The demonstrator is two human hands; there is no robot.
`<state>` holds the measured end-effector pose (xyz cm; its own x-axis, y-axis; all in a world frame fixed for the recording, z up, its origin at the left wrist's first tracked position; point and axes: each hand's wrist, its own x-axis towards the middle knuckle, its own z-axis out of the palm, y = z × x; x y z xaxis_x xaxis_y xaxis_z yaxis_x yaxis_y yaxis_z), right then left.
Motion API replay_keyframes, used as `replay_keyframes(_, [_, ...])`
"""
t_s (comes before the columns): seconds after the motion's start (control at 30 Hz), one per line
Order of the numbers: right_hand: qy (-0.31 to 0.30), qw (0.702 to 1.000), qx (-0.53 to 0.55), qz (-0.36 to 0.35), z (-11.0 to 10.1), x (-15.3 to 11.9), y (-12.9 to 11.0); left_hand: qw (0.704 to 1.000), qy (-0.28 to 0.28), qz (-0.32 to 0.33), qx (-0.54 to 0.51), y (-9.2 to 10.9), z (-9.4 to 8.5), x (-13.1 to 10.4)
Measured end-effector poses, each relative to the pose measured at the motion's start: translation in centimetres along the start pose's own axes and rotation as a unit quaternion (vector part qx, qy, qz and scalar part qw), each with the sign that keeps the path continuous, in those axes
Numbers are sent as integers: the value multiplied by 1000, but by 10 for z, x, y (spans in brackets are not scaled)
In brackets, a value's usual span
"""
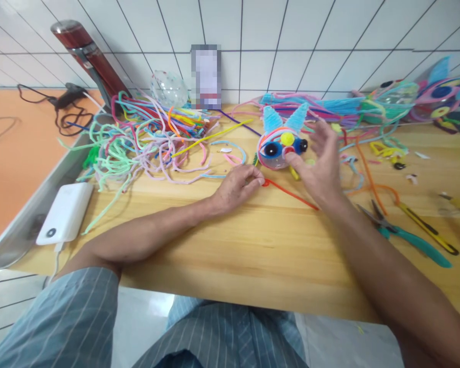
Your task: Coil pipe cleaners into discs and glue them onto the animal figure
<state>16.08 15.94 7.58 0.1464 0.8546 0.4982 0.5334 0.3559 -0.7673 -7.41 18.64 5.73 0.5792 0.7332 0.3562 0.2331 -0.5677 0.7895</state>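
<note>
My left hand (240,185) is closed in a pinch at the curled end of a red pipe cleaner (293,194), whose straight part runs right along the wooden table. My right hand (322,161) is open, fingers raised and apart. Its thumb reaches the small pink and red mouth of an animal head (276,159). This head is a clear round body with blue pipe-cleaner ears, black eyes on blue patches and a yellow round piece on the forehead. Whether the thumb presses on the mouth or only lies in front of it, I cannot tell.
Piled pipe cleaners (138,148) lie left, near a white power bank (65,212) and red thermos (88,56). A phone (206,76) leans on the tiled wall. Teal-handled pliers (414,243) and a yellow hooked tool (425,227) lie right, below another animal head (440,97).
</note>
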Motion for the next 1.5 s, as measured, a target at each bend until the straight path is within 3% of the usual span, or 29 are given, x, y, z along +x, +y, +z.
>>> replay_keyframes(0.07, [70,995,-71,-24,-11,-5,-22,1000,17,5,12,3,0,-1])
replay_keyframes(0.1, [63,994,-89,-29,-15,-9,-33,1000,20,2,17,6,0,-2])
replay_keyframes(0.27, [-59,994,-84,-22,-14,-33,-54,1000,9,-20,16,26,3,-7])
replay_keyframes(0.5, [-71,996,-13,42,-6,-46,-32,999,14,-46,-14,39,19,0])
replay_keyframes(0.67, [-57,988,44,134,-1,-54,-21,992,53,-84,-80,34,42,4])
replay_keyframes(0.83, [-86,978,81,173,1,-59,-21,983,36,-124,-130,26,46,-4])
replay_keyframes(0.9, [-68,980,72,170,-1,-59,-20,979,26,-137,-149,25,45,-6])
replay_keyframes(1.03, [40,992,-7,118,-9,-51,-6,978,3,-130,-164,29,46,-7])
replay_keyframes(1.17, [-25,998,18,51,-8,-33,10,977,8,-115,-179,32,47,-7])
replay_keyframes(1.3, [-87,992,84,43,-3,-16,13,979,12,-91,-183,31,49,-7])
replay_keyframes(1.5, [-85,993,66,47,0,-2,18,980,9,-78,-180,25,53,-8])
